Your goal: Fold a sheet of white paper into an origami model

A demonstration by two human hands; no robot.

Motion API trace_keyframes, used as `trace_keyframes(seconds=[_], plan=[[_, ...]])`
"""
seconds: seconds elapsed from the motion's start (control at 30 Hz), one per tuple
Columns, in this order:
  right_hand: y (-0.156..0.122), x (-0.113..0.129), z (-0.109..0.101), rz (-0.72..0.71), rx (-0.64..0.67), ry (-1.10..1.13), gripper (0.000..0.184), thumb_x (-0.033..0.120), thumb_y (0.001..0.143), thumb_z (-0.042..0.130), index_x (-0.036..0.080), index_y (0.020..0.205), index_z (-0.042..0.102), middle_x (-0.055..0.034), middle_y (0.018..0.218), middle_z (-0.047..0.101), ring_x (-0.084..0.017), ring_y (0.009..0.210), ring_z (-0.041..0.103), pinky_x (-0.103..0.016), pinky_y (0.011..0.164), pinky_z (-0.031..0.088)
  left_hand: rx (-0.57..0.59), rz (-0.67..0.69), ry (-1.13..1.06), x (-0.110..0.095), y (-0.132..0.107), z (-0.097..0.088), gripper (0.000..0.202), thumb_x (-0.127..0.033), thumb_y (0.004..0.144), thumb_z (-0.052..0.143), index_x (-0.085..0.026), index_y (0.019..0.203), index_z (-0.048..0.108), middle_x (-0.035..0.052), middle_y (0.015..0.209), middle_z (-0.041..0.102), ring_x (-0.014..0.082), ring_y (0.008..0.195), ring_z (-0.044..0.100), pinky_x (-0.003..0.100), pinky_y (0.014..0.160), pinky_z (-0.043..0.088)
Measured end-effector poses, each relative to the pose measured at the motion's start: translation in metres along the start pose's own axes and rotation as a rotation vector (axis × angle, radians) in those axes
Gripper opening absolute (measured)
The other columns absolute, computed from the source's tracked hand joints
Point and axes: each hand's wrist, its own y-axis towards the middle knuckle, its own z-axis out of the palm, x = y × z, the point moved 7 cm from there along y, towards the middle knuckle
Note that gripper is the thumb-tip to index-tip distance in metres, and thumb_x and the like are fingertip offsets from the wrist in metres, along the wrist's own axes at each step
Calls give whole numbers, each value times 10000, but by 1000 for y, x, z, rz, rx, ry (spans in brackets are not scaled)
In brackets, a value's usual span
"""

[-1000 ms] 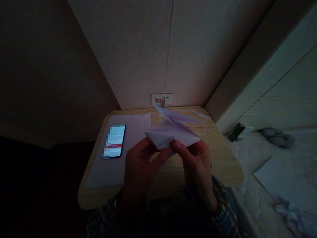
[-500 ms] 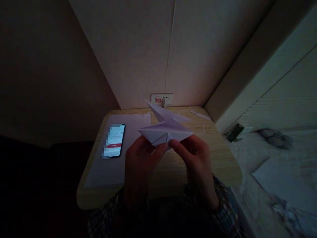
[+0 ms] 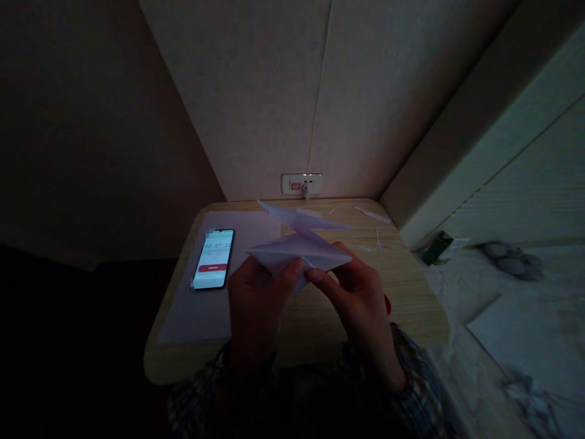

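Folded paper [image 3: 295, 247] leftward, edges clear of phone [image 3: 213, 259]

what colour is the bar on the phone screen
The bar is red, best seen in the head view.

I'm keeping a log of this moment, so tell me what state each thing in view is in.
Folded paper: creased, pointed flaps apart
Left hand: gripping the folded paper
Right hand: gripping it too
Phone: screen lit, face up
White sheet: flat under the phone
Wall socket: plug seemingly in
Paper strips: loose on the table
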Motion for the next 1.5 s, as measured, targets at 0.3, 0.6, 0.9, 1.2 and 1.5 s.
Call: trace_keyframes(seconds=[0.3, 0.6, 0.9, 1.2, 1.5], plan=[[1, 1, -2, -13, -9, -49, 253, 306, 750, 782, 224, 621, 581, 27, 649, 545, -172, 673, 530, -311, 646, 443, -20, -33, 43, 5, 0, -1, 149, -103, 636, 835, -208, 722, 773, -33, 738, 811, 162, 769, 771, 212, 712, 607], [-2, -8, -7, 129, -87, 127, 289, 319, 732, 780, 222, 575, 557, 34, 657, 531, -170, 695, 566, -333, 722, 486, 90, -105, 63, 8, -6, -3, 205, -142, 621, 840, -222, 805, 797, -21, 786, 811, 156, 749, 745, 230, 708, 583], [-1, -10, -4, 145, -122, 220, 150, 322, 694, 818, 231, 714, 701, 8, 733, 690, -186, 727, 650, -329, 732, 548, 165, -44, 133, 8, -4, -3, 173, -110, 651, 821, -212, 787, 785, -21, 738, 782, 146, 695, 711, 243, 704, 579], [-6, -8, -3, 71, -149, 258, 164, 266, 735, 835, 253, 885, 770, 7, 863, 742, -204, 892, 679, -327, 840, 530, 186, -117, 11, 13, -6, 5, 178, -163, 660, 865, -238, 808, 800, -26, 811, 818, 145, 783, 751, 222, 759, 594], [3, -8, -14, 187, 199, 559, 737, 845, 799, 431, 284, 1166, 739, -77, 1153, 739, -300, 1074, 674, -450, 936, 537, 297, -258, 122, 1, -2, -5, 253, -133, 559, 889, -270, 758, 815, -44, 709, 792, 154, 734, 737, 222, 730, 572]])
